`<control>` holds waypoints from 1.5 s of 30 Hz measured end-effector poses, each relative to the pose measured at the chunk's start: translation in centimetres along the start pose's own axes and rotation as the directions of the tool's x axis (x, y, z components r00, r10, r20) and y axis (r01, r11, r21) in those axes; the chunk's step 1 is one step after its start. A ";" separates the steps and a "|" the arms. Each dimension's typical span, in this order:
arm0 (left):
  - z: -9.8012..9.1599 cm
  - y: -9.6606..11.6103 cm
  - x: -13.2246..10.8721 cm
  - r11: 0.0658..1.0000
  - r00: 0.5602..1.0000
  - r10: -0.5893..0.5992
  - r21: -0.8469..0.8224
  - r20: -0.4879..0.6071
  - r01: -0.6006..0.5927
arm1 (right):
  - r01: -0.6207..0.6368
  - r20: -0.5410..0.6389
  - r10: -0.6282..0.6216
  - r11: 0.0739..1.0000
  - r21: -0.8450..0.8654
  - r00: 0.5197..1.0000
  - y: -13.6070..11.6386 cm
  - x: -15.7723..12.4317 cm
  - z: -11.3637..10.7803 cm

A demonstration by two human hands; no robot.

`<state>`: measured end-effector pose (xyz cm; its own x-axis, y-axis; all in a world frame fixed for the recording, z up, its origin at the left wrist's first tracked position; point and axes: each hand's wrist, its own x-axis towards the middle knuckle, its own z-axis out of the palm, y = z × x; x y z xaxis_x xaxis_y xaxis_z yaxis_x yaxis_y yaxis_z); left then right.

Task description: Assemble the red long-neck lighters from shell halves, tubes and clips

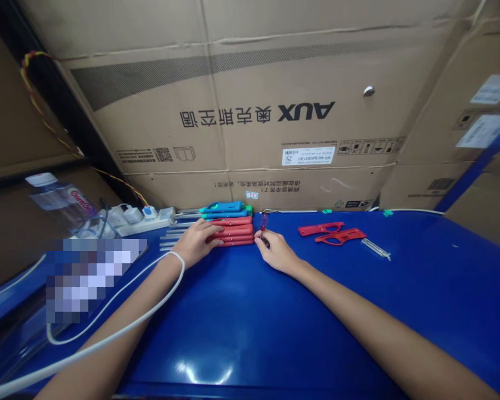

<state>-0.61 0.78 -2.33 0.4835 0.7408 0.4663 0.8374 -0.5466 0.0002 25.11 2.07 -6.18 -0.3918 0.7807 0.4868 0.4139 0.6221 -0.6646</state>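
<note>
Standing at back: cardboard (250, 72), printed "AUX" upside down.
Table (316, 333): blue and glossy, bearing the items below.
White cable (58, 362): looped across the left forearm (104, 361).
Pixelated object (94, 280): left of that forearm; details hidden.
Lighters (241, 229): lying side by side near the cardboard, red ones nearest the viewer, blue and green ones behind; handles to the right, metal stems to the left.
Bottle (60, 197): clear, white-capped, at far left.
Power strip (148, 222): white, holding plugs, between bottle and lighters.
Left hand (198, 241): fingers draped over the red lighters, thumb a little apart; whether it grips one cannot be told.
Right hand (278, 250): just beside the handle ends, thumb and fingertips pinching the red piece.
Shells (323, 229): two, red, lying to the right of the right hand.
Tubes (375, 249): silvery, beside the nearer shell.
Red piece (264, 222): translucent, upright above the right fingertips.
</note>
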 end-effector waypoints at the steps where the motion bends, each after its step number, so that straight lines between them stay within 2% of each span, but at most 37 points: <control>1: 0.0 0.1 0.0 1.000 1.000 -0.006 0.005 0.005 0.006 | 0.000 0.000 0.000 1.000 -0.001 1.000 0.0 0.0 0.0; 11: -1.0 1.5 0.1 0.987 0.991 -0.125 0.103 0.044 0.120 | -0.004 -0.006 0.004 1.000 -0.001 1.000 -0.1 0.0 0.0; 16: -0.9 1.6 0.2 0.981 0.984 -0.166 0.116 0.071 0.157 | -0.006 -0.007 0.006 1.000 -0.003 1.000 -0.1 -0.1 0.0; 31: -0.6 0.2 0.2 0.996 0.994 -0.083 0.050 0.065 0.080 | 0.001 0.004 -0.001 1.000 -0.011 1.000 -0.1 0.0 0.0; 45: -0.4 0.6 0.1 0.999 0.998 -0.047 0.030 0.049 0.045 | 0.011 0.004 -0.011 1.000 -0.013 1.000 -0.1 0.0 -0.1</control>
<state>-0.12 0.36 -1.95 0.4558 0.7838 0.4219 0.8657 -0.5005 -0.0056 25.14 2.01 -6.11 -0.3994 0.7734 0.4922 0.4202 0.6316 -0.6515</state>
